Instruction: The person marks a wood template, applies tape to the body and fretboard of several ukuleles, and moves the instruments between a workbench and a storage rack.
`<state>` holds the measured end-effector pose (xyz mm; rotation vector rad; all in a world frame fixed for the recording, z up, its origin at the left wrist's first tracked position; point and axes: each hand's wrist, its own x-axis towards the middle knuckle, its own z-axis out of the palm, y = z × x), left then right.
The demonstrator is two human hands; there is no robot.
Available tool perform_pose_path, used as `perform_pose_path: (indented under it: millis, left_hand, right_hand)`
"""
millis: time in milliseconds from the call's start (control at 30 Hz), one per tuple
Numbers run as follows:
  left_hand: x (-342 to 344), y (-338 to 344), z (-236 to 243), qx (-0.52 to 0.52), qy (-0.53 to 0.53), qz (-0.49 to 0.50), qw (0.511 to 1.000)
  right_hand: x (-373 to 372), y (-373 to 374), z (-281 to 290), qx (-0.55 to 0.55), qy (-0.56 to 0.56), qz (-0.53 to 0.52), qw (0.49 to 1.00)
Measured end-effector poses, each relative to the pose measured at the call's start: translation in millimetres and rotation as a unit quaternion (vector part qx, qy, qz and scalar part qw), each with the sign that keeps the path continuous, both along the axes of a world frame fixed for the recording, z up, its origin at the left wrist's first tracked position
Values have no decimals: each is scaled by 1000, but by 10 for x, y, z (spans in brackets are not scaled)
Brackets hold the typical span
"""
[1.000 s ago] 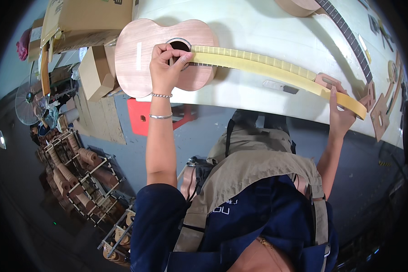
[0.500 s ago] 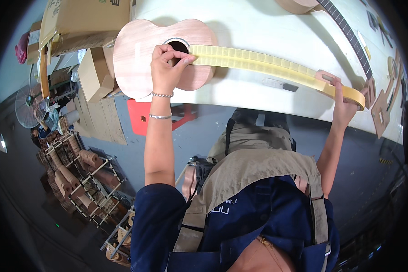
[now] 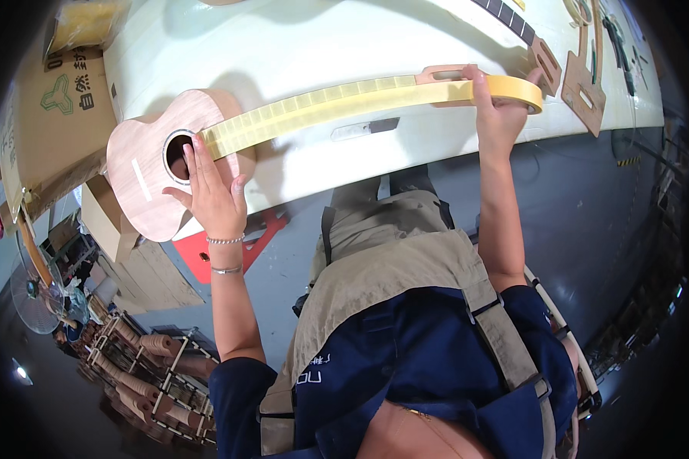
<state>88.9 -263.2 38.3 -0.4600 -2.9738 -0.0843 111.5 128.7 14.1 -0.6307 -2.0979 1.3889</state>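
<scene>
A small pale wooden guitar (image 3: 134, 180) lies on its back on the white table. A pale yellow masking-tape strip (image 3: 329, 107) runs along its fretboard from beside the round soundhole to the headstock (image 3: 429, 74). My left hand (image 3: 214, 195) has its fingers stretched out and lies over the tape's left end beside the soundhole, fingertips touching it. My right hand (image 3: 501, 115) grips the yellow tape roll (image 3: 520, 86) by the headstock, with the strip still joined to the roll.
Cardboard boxes (image 3: 65, 122) stand at the left. Another guitar neck (image 3: 505, 15), wooden templates (image 3: 582, 92) and tools (image 3: 624, 53) lie on the table (image 3: 298, 46). Below are a red plastic object (image 3: 195, 256), a fan (image 3: 34, 302) and racks (image 3: 149, 375) of wooden parts.
My left fingers have gone from a pinch on the tape to stretched out over its end. The whole view has shifted and tilted; my right hand still holds the roll.
</scene>
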Motion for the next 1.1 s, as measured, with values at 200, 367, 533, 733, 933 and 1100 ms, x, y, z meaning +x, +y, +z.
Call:
perform_pose_path:
  millis: [200,367,533,733,933,1100]
  left_hand:
    - [22,-17,-34,-8,10,-2,1000]
    - [9,-8,-20,-7,18,-10,1000]
    - [22,-22,-23,-27,15,-11,999]
    - [-118,191,184,-13,-20,-17,1000]
    - [-754,1034,500,15,-156,-335,929]
    - [-1053,1563,387,0,-157,-476,865]
  right_hand:
    - [11,-62,270,20,22,40,999]
    - [90,71,40,87,-4,51,995]
    - [210,36,72,107,56,63,991]
    - [218,186,226,207,65,120,969]
    - [307,213,3,119,47,143,981]
    - [311,126,31,47,56,118,990]
